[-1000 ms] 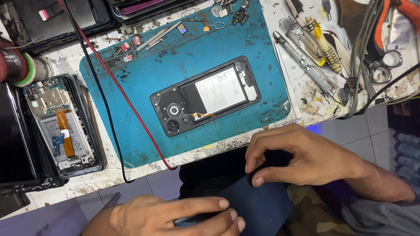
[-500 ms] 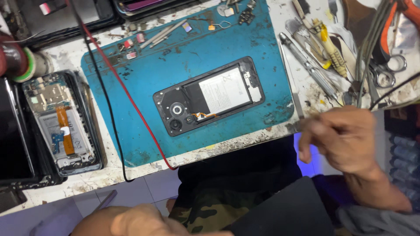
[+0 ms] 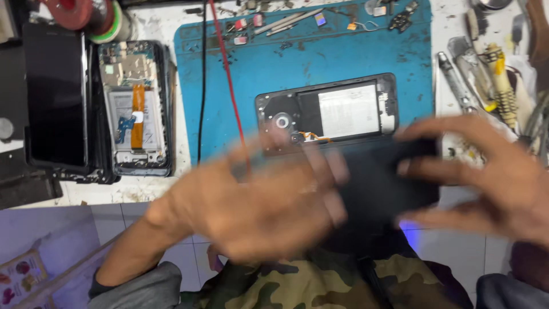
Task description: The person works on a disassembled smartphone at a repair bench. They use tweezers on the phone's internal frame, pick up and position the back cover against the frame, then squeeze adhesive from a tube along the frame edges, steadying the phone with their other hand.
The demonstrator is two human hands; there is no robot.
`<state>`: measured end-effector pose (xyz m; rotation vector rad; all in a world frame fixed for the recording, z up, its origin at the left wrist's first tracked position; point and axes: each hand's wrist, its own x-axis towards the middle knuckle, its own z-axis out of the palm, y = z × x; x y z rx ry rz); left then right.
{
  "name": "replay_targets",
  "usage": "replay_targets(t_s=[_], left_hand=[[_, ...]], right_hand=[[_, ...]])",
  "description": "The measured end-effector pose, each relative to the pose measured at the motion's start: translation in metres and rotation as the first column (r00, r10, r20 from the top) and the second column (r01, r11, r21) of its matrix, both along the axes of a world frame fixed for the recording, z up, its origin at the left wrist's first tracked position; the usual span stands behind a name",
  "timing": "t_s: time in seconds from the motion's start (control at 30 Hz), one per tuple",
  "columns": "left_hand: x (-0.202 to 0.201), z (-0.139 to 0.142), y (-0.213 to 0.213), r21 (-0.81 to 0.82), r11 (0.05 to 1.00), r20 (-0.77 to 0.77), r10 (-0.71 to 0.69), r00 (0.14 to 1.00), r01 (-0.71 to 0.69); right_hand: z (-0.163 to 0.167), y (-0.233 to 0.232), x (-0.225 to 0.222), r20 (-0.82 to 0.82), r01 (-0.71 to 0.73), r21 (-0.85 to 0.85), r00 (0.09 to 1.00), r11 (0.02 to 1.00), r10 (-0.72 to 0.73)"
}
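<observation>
Bright, even light over a sharp tabletop, with both hands smeared by motion blur.

The white tabletop (image 3: 148,26) and blue work mat (image 3: 320,63) are evenly lit and crisp, with only faint, soft shadows. The left hand (image 3: 257,203) and right hand (image 3: 497,177) are streaked, their fingers (image 3: 337,166) ghosted, and the dark flat panel (image 3: 383,183) between them has soft edges. A small violet-blue glow (image 3: 409,226) shows just under that panel.

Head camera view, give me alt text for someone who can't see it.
Two blurred hands, left hand and right hand, hold a dark flat panel between them above a lap in camouflage trousers. Behind lies an opened phone on a blue work mat, with another opened phone and hand tools on the bench.
</observation>
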<state>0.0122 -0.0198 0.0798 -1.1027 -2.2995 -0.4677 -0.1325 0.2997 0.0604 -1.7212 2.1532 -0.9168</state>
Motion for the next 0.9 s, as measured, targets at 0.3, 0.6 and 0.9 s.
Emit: replay_targets(t_s=[0.3, 0.6, 0.9], left_hand=[[0.02, -0.033, -0.028, 0.046, 0.913, 0.532, 0.321, 0.783, -0.405], [0.02, -0.052, -0.034, -0.013, 0.895, 0.533, 0.383, 0.754, -0.446], [0.017, -0.053, -0.032, -0.066, 0.895, 0.532, 0.406, 0.743, -0.441]], right_hand=[[-0.019, -0.05, -0.035, -0.318, 0.049, 0.214, 0.948, 0.976, 0.022], [-0.031, -0.066, -0.043, -0.331, -0.03, 0.232, 0.937, 0.972, 0.108], [-0.033, -0.063, -0.043, -0.337, -0.052, 0.293, 0.929, 0.955, 0.154]])
